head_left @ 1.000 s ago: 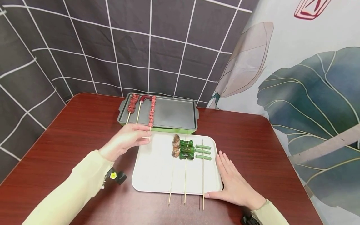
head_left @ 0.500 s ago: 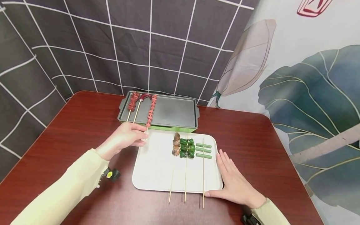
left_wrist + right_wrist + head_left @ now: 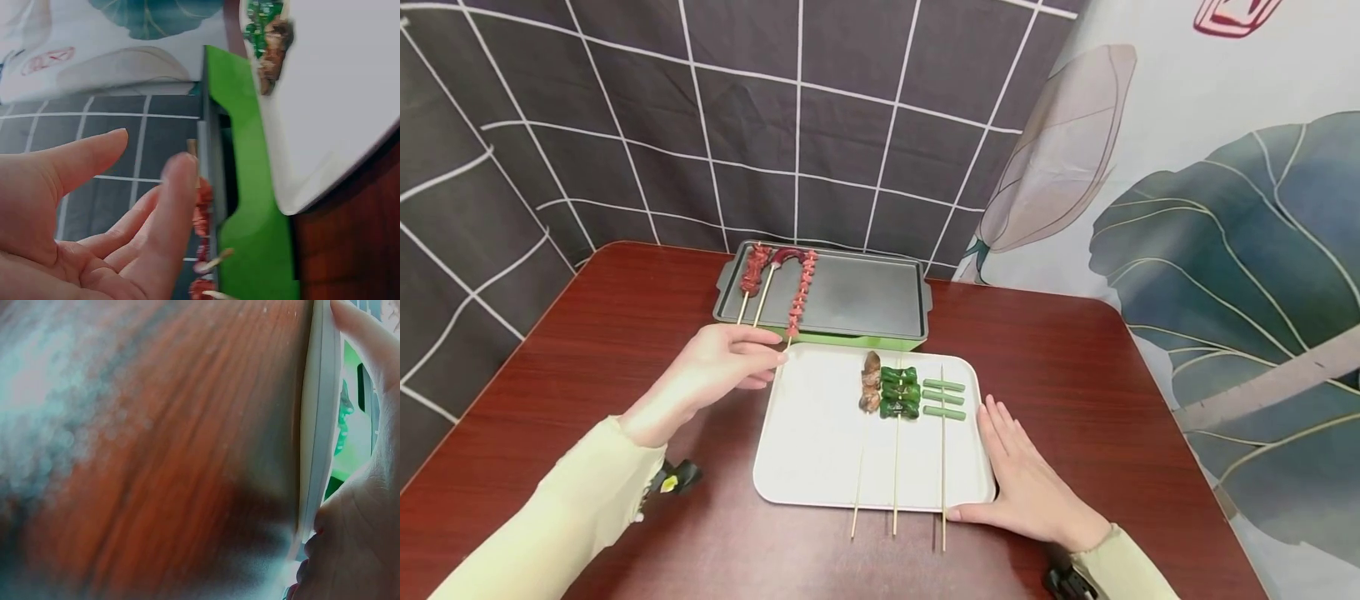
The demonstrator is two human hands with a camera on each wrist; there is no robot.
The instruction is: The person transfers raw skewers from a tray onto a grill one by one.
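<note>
A pink skewer [image 3: 801, 292] of small, knobbly pieces lies on the left part of a smooth grey grill plate [image 3: 872, 292]; to its left are a curved, glossy dark-red skewer [image 3: 788, 254] and a lumpy reddish skewer [image 3: 755, 271]. The left hand [image 3: 722, 362] is by the pink skewer's near end, thumb and fingers parted wide; whether a fingertip touches the stick cannot be told. The right hand [image 3: 1026, 479] spreads against the right edge of a white, round-cornered tray [image 3: 812, 450], its thumb at the near edge. A brown skewer [image 3: 870, 383], a shiny green skewer [image 3: 900, 392] and a skewer of green stalks [image 3: 943, 398] lie toward the tray's right, sticks overhanging its near edge; broad flat room stretches left of them, and likewise right on the plate. A green base [image 3: 250, 162] stands under the plate, just beyond the tray, on a glossy, wood-grained table [image 3: 587, 333] before a dark grid-patterned cloth [image 3: 737, 108] and a pale leaf-printed cloth [image 3: 1210, 100].
</note>
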